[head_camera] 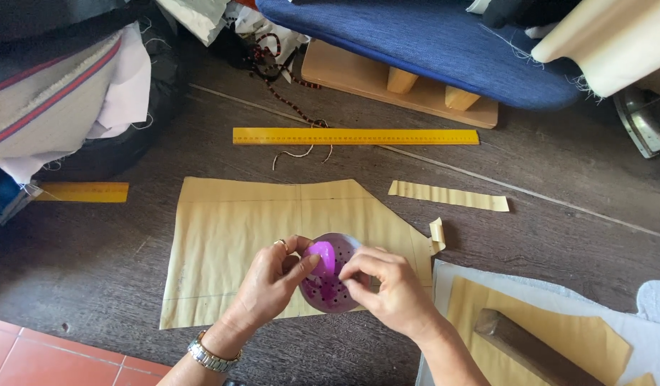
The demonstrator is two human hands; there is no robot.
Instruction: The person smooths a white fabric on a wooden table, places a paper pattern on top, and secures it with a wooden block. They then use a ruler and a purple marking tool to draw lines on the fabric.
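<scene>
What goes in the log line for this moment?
left hand: holds purple perforated dish | right hand: fingers inside dish | under: tan paper pattern

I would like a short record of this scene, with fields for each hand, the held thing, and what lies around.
left hand: grips purple round container, wears ring and wristwatch
right hand: fingers at the container's open side
beneath: tan paper pattern on dark wooden floor
nearby: long yellow ruler, paper strip, wooden block
</scene>
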